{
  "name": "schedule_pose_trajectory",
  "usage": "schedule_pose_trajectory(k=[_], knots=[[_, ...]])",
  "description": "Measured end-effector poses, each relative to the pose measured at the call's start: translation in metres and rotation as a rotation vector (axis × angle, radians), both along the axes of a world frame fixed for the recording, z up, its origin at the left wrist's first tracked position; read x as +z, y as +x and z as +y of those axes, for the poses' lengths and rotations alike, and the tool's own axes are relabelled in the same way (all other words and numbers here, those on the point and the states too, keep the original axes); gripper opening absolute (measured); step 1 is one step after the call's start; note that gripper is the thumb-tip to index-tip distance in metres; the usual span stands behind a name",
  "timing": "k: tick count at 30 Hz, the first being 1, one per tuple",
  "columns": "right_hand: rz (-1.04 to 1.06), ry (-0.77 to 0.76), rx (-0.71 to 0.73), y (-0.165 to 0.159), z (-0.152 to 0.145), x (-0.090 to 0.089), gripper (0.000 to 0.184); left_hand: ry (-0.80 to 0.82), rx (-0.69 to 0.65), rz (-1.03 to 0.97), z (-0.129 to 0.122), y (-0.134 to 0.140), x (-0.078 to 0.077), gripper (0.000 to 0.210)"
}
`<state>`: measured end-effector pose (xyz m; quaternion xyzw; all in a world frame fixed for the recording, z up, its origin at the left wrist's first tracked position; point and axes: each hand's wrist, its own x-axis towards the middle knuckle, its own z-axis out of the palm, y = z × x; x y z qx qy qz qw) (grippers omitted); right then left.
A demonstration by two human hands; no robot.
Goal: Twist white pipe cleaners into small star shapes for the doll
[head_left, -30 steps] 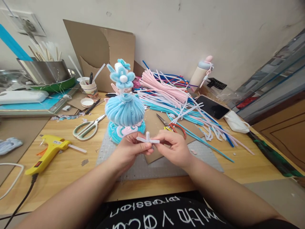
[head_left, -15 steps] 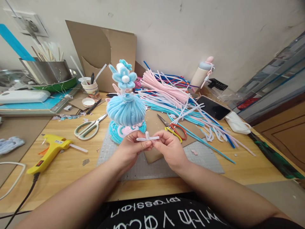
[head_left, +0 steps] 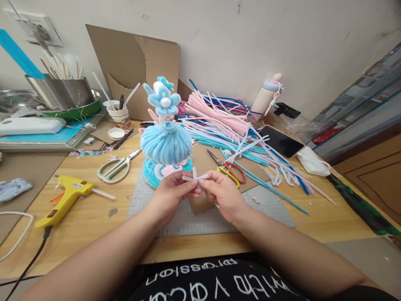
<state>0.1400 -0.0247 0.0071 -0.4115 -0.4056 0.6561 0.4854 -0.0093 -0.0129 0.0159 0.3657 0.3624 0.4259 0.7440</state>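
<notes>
Between my fingertips is a small piece of white pipe cleaner (head_left: 194, 172) with several short arms spreading from one centre. My left hand (head_left: 175, 188) pinches its left side between thumb and fingers. On the other side, my right hand (head_left: 221, 190) pinches it near the centre and right arm. Just beyond my left hand stands a fluffy light-blue pipe-cleaner figure (head_left: 166, 144) with a pleated skirt and a flower, on a round blue base (head_left: 148, 173). Scissors with red and yellow handles (head_left: 236, 174) lie behind my right hand on a piece of cardboard (head_left: 202, 156).
A grey cutting mat (head_left: 178, 223) lies under my hands. At left are a yellow glue gun (head_left: 70, 196) with its cord and white-handled scissors (head_left: 115, 169). Pink, white and blue pipe cleaners (head_left: 219, 117) pile up behind, near a phone (head_left: 280, 141) and a bottle (head_left: 265, 98).
The white piece has tilted between my fingers, so one arm now points up more plainly. My right fingers have shifted slightly around it; both hands stay in nearly the same place.
</notes>
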Motion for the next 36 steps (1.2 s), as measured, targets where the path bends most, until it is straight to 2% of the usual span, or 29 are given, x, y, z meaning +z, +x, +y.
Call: schedule_pose_trajectory(k=[5,12,17,21,26,31,36], knots=[[-0.035,0.121,-0.029,-0.002,-0.001,-0.001,0.018,0.024,0.01,0.019,-0.001,0.0,-0.001,0.021],[0.01,-0.041,-0.09,-0.006,-0.004,0.0,0.019,0.01,0.02,-0.045,-0.002,0.004,-0.005,0.021],[-0.04,0.035,-0.13,-0.004,-0.003,0.003,0.017,-0.055,-0.082,-0.156,-0.001,0.002,-0.001,0.022],[-0.081,-0.005,-0.097,-0.003,-0.001,0.0,0.016,-0.049,-0.018,-0.067,0.0,0.001,0.0,0.023],[-0.091,-0.038,-0.06,-0.007,-0.002,-0.003,0.016,0.009,-0.002,0.062,0.001,0.003,-0.007,0.02],[-0.047,-0.108,-0.087,-0.01,-0.003,-0.001,0.017,0.024,0.029,-0.01,-0.001,0.007,-0.012,0.018],[-0.034,-0.14,-0.113,-0.007,-0.001,-0.002,0.019,-0.095,0.05,-0.088,-0.001,0.008,-0.012,0.017]])
